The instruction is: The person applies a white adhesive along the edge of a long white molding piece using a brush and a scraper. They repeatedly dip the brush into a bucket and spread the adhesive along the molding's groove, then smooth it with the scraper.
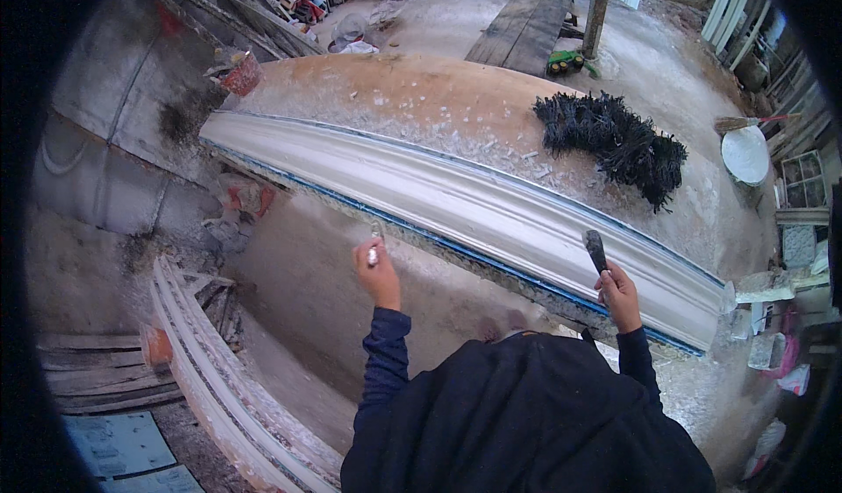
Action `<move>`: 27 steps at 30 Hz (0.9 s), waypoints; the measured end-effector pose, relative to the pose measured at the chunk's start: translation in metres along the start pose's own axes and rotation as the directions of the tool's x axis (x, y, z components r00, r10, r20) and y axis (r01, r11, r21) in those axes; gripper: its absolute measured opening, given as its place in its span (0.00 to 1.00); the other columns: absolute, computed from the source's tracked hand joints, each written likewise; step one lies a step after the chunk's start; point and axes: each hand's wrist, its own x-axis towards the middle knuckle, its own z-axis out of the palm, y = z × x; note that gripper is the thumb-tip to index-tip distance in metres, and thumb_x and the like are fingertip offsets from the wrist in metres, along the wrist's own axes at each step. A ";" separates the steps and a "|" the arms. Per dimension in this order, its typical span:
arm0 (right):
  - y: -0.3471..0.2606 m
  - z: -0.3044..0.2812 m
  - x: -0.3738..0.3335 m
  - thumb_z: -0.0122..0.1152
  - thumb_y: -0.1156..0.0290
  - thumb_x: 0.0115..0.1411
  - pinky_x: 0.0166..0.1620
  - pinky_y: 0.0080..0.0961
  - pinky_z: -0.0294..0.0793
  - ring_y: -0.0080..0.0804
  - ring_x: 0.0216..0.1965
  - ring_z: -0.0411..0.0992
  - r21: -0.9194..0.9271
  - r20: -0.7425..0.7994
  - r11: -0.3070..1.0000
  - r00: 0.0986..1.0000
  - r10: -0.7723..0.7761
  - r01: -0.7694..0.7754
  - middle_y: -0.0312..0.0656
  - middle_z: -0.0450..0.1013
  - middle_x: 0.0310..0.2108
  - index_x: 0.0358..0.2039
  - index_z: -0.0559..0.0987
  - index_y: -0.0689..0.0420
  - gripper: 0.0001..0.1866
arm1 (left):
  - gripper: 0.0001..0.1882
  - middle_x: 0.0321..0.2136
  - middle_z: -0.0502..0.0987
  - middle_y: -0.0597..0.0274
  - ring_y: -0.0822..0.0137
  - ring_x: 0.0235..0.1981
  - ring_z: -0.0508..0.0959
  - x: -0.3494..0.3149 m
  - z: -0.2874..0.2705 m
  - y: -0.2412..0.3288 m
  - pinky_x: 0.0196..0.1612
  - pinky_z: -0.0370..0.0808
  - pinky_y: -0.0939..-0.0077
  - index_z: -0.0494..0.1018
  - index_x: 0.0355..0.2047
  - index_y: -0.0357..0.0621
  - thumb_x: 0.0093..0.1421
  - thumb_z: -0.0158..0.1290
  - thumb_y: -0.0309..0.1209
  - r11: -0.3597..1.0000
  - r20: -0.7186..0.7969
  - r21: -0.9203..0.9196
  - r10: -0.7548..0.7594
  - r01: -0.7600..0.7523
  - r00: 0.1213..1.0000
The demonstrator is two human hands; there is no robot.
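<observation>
A long white moulding (438, 202) with ridges along its length lies across in front of me, blue strips along its edges. My right hand (619, 298) is closed around a dark brush (595, 249), whose broad end is over the right part of the moulding. On the near side of the blue edge, my left hand (379, 272) is closed, apart from the moulding. A small whitish piece (373, 254) shows at its fingers; its kind is too small to make out.
Behind the moulding, white crumbs litter a brownish surface (395, 85) with a black shredded bundle (614, 142) at its right. A curved, ridged form (210, 379) stands at lower left. Farther off are a dark plank bench (526, 21), a white basin (745, 155) and a red bucket (241, 74).
</observation>
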 end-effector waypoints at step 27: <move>-0.010 -0.004 -0.006 0.49 0.69 0.63 0.24 0.15 0.64 0.16 0.21 0.63 -0.214 0.034 0.976 0.999 -0.022 0.029 0.33 0.69 0.23 0.52 0.71 0.57 0.18 | 0.04 0.30 0.75 0.65 0.70 0.30 0.73 -0.022 0.027 0.063 0.34 0.71 0.77 0.72 0.33 0.41 0.58 0.53 0.26 0.982 0.173 -0.174 -0.037 0.067 0.984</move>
